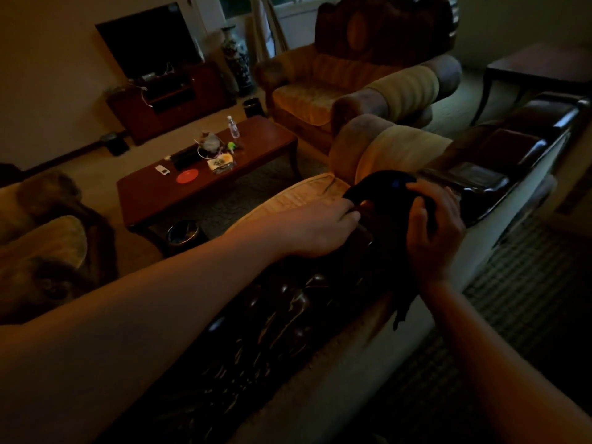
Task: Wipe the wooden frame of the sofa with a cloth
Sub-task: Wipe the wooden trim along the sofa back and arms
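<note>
Dark cloth [381, 190] gripped by right hand [432, 229], pinched by left hand [323, 229], bunched on carved wooden top rail [288, 302]. Wiping judged midway; far rail left.

A dim home living room: a dark television [145, 40] on a wooden cabinet [169, 100] at upper left, a cluttered coffee table [256, 145] at centre, an upholstered armchair [336, 88] above it, and a tall patterned vase [236, 57] beside the cabinet.

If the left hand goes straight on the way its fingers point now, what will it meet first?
Most likely the dark cloth. The left hand points right along the sofa's wooden frame, and its fingertips already seem to reach the cloth's edge, which the right hand grips.
</note>
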The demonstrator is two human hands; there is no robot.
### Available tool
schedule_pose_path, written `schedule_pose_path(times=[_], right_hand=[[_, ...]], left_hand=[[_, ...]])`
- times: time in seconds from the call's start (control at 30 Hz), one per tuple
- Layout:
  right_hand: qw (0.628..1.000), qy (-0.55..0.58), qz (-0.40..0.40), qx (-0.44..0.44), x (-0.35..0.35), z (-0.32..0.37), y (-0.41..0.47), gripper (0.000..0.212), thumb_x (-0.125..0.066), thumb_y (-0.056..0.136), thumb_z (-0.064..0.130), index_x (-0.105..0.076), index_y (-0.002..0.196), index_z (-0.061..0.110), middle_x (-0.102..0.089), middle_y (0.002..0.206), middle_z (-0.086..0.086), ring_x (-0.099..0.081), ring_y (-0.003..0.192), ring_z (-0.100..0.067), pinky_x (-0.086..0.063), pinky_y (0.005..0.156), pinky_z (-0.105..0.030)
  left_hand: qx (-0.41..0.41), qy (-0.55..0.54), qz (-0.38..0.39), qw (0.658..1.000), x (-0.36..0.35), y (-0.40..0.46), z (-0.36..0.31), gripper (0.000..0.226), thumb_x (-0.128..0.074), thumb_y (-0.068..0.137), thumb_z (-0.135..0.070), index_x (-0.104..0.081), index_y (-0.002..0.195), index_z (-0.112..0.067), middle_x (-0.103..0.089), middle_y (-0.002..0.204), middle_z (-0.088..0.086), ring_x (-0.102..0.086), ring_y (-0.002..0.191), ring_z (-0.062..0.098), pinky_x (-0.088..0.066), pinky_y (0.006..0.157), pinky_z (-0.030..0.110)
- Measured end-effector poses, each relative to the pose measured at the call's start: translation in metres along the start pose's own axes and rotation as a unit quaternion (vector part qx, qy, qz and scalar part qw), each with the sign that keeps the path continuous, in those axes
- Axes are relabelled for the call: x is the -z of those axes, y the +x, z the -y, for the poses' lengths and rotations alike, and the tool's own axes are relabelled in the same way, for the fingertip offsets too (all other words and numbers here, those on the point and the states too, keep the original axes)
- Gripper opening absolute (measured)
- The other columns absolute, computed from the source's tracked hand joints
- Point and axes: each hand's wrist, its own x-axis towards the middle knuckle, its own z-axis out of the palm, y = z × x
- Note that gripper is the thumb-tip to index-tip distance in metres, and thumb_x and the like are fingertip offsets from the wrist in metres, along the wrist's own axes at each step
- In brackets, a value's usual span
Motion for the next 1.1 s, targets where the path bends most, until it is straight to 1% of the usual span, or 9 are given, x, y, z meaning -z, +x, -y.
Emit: schedule_pose_path(times=[0.1, 0.23, 0.37, 0.43, 0.5, 0.6, 0.77, 0.97, 1.1], right_hand=[[0.997, 0.066, -0.02, -0.023, -0.004, 0.034, -0.045, 0.025, -0.041, 0.09, 0.01, -0.062, 0.1, -0.001, -0.062, 0.106, -0.013, -0.056, 0.109, -0.029, -0.041, 0.095, -0.057], [0.993, 0.102, -0.007, -0.055, -0.014, 0.088, -0.11, 0.029, -0.042, 0.093, 0.011, -0.053, 0.12, 0.007, -0.05, 0.132, -0.007, -0.039, 0.132, -0.024, -0.032, 0.11, -0.039], [0.999, 0.037, -0.018, 0.019, -0.016, 0.074, -0.099, 0.031, -0.045, 0.091, 0.007, -0.053, 0.12, 0.002, -0.051, 0.13, -0.013, -0.041, 0.128, -0.027, -0.035, 0.103, -0.055], [0.997, 0.036, -0.04, -0.052, -0.012, 0.051, -0.073, 0.032, -0.043, 0.092, 0.002, -0.051, 0.122, -0.006, -0.05, 0.129, -0.021, -0.044, 0.126, -0.034, -0.036, 0.103, -0.056], [0.98, 0.06, -0.087, -0.171, -0.009, 0.039, -0.049, 0.036, -0.041, 0.094, -0.002, -0.043, 0.129, -0.01, -0.043, 0.136, -0.023, -0.041, 0.13, -0.036, -0.033, 0.109, -0.041], [0.968, 0.074, -0.127, -0.205, -0.014, 0.054, -0.06, 0.04, -0.041, 0.096, 0.003, -0.039, 0.136, -0.002, -0.039, 0.143, -0.019, -0.035, 0.136, -0.03, -0.03, 0.112, -0.032], [0.984, 0.062, -0.091, -0.142, -0.035, 0.118, -0.148, 0.04, -0.041, 0.095, 0.017, -0.04, 0.135, 0.01, -0.04, 0.143, -0.01, -0.033, 0.137, -0.022, -0.029, 0.113, -0.029], [0.979, 0.026, -0.074, -0.19, -0.012, 0.08, -0.058, 0.04, -0.042, 0.096, 0.001, -0.04, 0.136, -0.004, -0.041, 0.142, -0.019, -0.037, 0.135, -0.027, -0.029, 0.111, -0.026], [0.977, 0.037, -0.1, -0.184, -0.02, 0.092, -0.085, 0.04, -0.042, 0.096, 0.003, -0.041, 0.136, 0.0, -0.041, 0.143, -0.016, -0.037, 0.135, -0.023, -0.03, 0.112, -0.025]], left_hand=[[-0.005, 0.039, -0.004, 0.999, -0.002, -0.005, -0.004, 0.043, -0.026, 0.103, -0.035, -0.035, 0.141, -0.017, -0.044, 0.136, 0.014, -0.043, 0.121, 0.027, -0.031, 0.088, 0.028], [-0.013, 0.089, -0.023, 0.996, -0.002, -0.012, -0.004, 0.043, -0.027, 0.102, -0.03, -0.031, 0.144, -0.021, -0.037, 0.143, 0.015, -0.039, 0.126, 0.029, -0.03, 0.09, 0.025], [-0.023, 0.125, -0.002, 0.992, -0.006, -0.016, -0.003, 0.045, -0.027, 0.101, -0.027, -0.027, 0.145, -0.019, -0.034, 0.145, 0.018, -0.037, 0.129, 0.031, -0.03, 0.094, 0.03], [-0.024, 0.128, 0.0, 0.991, -0.003, -0.014, -0.004, 0.045, -0.026, 0.101, -0.029, -0.028, 0.145, -0.019, -0.036, 0.145, 0.018, -0.037, 0.13, 0.031, -0.031, 0.098, 0.032], [-0.026, 0.134, 0.007, 0.991, -0.002, -0.012, -0.006, 0.046, -0.025, 0.101, -0.031, -0.027, 0.146, -0.021, -0.038, 0.144, 0.017, -0.039, 0.129, 0.031, -0.031, 0.1, 0.035], [-0.039, 0.134, 0.022, 0.99, -0.001, -0.008, -0.009, 0.043, -0.026, 0.101, -0.027, -0.034, 0.142, -0.016, -0.043, 0.141, 0.014, -0.044, 0.125, 0.029, -0.035, 0.104, 0.037], [-0.057, 0.13, 0.03, 0.989, -0.004, -0.006, -0.009, 0.04, -0.027, 0.102, -0.024, -0.042, 0.136, -0.011, -0.05, 0.131, 0.012, -0.052, 0.113, 0.029, -0.042, 0.098, 0.042], [-0.045, 0.071, 0.033, 0.996, -0.004, -0.003, -0.006, 0.035, -0.034, 0.099, -0.025, -0.044, 0.131, -0.019, -0.057, 0.108, 0.008, -0.058, 0.085, 0.02, -0.043, 0.062, 0.03], [-0.051, 0.083, 0.025, 0.995, -0.002, 0.0, -0.01, 0.035, -0.034, 0.099, -0.025, -0.044, 0.131, -0.016, -0.054, 0.115, 0.008, -0.055, 0.086, 0.017, -0.038, 0.058, 0.027]])
